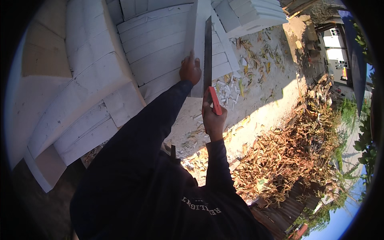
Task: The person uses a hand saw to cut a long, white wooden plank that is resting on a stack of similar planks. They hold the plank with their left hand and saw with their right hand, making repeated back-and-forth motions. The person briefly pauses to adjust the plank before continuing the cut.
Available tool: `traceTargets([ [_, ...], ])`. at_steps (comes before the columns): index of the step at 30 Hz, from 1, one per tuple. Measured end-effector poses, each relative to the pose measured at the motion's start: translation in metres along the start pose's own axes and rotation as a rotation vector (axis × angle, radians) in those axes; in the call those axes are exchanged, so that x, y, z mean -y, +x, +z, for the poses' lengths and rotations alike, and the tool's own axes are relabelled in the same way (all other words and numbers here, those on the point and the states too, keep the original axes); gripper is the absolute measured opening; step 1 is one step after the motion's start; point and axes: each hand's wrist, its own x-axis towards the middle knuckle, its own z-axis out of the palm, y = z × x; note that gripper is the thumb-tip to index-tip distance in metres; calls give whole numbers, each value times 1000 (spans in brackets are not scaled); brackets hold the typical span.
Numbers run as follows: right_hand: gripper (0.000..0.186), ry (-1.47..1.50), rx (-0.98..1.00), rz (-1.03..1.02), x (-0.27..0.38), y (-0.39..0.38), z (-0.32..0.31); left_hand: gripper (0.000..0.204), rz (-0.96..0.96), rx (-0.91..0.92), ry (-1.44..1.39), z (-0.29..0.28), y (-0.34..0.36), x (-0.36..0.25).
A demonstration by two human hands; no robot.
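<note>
My right hand (214, 122) is closed round the red handle of a hand saw (207, 52), whose long dark blade points away from me. The blade lies along the right side of a long white building block (196, 36). On top of that block rests my left hand (191, 71), just left of the blade, with its index finger stretched forward and the other fingers partly hidden. Where the saw's teeth meet the block is too fine to make out.
White blocks (156, 44) are stacked at the left and far side, with another pile (252, 16) at the far right. White offcuts (228, 96) and leaves litter the sandy ground. A large heap of dry leaves (288, 148) lies to the right, near corrugated sheeting (296, 204).
</note>
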Motion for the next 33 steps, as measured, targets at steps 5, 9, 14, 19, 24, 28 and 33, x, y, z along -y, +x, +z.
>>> traceTargets([
  [5,15,36,-12,-12,-13,2,5,55,-54,-45,-12,-1,-2,-5],
  [9,18,-54,11,3,20,0,-8,53,-49,-29,18,2,-3,0],
  [14,14,-185,9,-26,-2,-14,-13,53,-37,-48,8,2,-4,-3],
  [19,24,-150,32,-93,-1,-54,-23,53,-58,-45,11,2,-2,1],
  [24,20,-166,56,-3,0,-60,-24,53,-95,12,6,0,-3,-5],
  [28,17,-165,82,15,14,-10,-14,53,-54,-24,6,2,4,-6],
  [33,14,-92,63,27,11,-20,-12,53,-26,-25,20,6,-11,5],
])
